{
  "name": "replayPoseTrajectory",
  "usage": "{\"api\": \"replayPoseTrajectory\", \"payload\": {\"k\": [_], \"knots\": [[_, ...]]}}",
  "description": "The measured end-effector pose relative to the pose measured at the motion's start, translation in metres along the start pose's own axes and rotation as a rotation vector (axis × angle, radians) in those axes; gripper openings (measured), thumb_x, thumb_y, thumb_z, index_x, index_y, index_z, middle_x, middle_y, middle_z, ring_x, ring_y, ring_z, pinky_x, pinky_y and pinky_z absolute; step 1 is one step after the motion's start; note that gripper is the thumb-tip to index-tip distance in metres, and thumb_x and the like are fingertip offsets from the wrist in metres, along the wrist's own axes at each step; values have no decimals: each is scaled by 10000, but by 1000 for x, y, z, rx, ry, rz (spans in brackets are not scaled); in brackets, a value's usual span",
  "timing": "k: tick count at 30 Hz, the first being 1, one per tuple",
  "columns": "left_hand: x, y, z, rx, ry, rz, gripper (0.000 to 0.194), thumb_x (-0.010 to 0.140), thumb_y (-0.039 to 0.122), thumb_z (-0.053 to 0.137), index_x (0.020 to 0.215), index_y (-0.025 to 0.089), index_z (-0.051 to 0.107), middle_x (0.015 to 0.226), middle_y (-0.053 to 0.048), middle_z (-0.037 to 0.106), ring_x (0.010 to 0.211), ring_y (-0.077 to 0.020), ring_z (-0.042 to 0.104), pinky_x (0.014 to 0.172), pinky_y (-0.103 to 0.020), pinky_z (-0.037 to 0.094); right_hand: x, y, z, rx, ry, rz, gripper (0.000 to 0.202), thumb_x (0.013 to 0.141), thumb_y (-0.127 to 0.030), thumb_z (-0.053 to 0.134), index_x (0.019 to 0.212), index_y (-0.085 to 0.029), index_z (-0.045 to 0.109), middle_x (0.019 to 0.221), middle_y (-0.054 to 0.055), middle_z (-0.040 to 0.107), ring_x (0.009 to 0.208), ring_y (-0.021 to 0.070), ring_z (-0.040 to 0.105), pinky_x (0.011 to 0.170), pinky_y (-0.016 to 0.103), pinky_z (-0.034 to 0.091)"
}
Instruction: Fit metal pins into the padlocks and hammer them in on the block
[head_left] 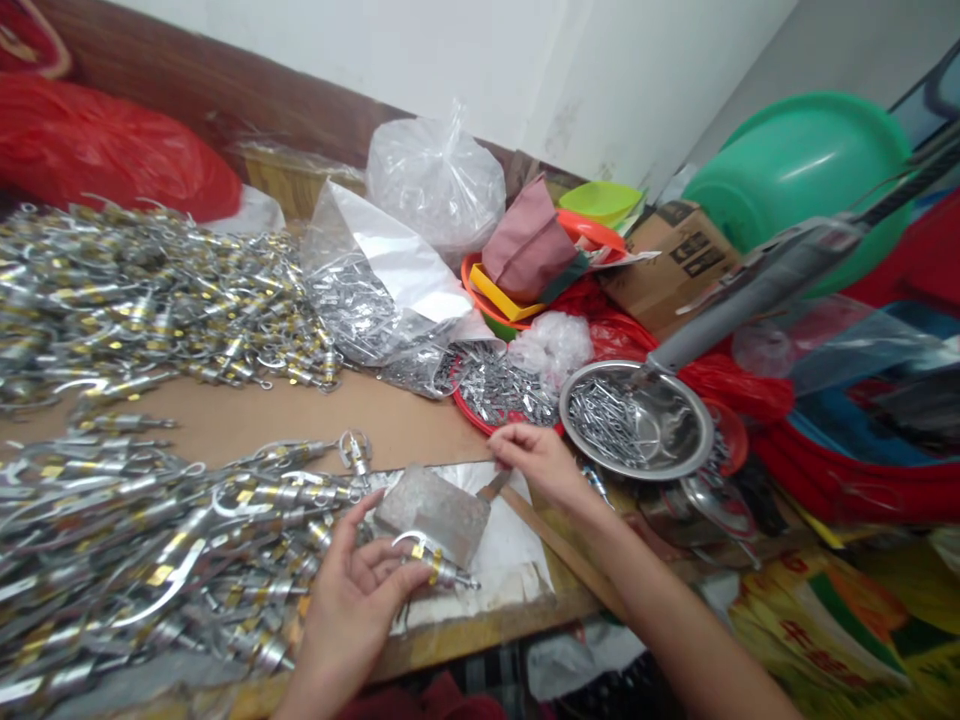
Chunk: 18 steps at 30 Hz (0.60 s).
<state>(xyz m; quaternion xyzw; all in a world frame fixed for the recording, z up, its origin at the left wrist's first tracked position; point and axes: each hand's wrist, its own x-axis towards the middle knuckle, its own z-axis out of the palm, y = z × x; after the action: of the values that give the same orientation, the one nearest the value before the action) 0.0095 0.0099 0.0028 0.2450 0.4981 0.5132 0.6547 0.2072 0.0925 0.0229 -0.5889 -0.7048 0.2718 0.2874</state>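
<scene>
My left hand (360, 590) grips a silver metal fitting (435, 562) with a curved hook and a yellow band, its thin end pointing right. Just behind the fitting, a grey metal block (435, 510) lies on white paper (525, 570). My right hand (536, 460) is above the paper's far edge, close to the red tray (469, 412) of small metal pieces. Its thumb and fingertips are pinched together; whatever is between them is hidden. Below those fingertips, a short brownish piece (495, 486) lies beside the block.
Many similar fittings (150, 290) are heaped at the left. A steel bowl (637, 465) of thin metal pins stands on the right, under a grey metal lever arm (750, 300). Behind are clear plastic bags (435, 180), a cardboard box (675, 260) and a green basin (817, 180).
</scene>
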Motion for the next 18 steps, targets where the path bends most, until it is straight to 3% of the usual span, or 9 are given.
{"api": "replayPoseTrajectory", "payload": {"k": [3,5,10,18], "knots": [[1,-1,-1,-7,-10,-1,861,486,188,757,1222,221,311,574,56,607,531,-157,619,550,-301,543,-25,-34,11,169,-298,-82,172,789,-240,536,702,-144,647,610,-18,609,568,90,554,539,181,426],[2,-1,-2,-3,-22,9,857,489,177,756,1220,217,311,580,50,615,536,-147,616,545,-269,535,-34,-46,19,200,-368,-134,123,770,-203,565,699,-161,656,644,-23,605,616,89,548,571,177,410],[1,-1,-2,9,-25,1,866,491,176,754,1227,220,300,572,62,599,515,-137,603,504,-243,516,-36,-45,31,208,-312,-88,122,757,-153,556,717,-173,669,656,-25,618,625,93,551,571,177,397],[1,-2,-3,49,-13,0,872,504,196,748,1240,212,281,584,62,597,474,-125,586,430,-205,477,-40,-38,26,396,-284,37,122,719,-143,569,733,-171,687,658,-13,642,594,99,573,562,191,449]]}}
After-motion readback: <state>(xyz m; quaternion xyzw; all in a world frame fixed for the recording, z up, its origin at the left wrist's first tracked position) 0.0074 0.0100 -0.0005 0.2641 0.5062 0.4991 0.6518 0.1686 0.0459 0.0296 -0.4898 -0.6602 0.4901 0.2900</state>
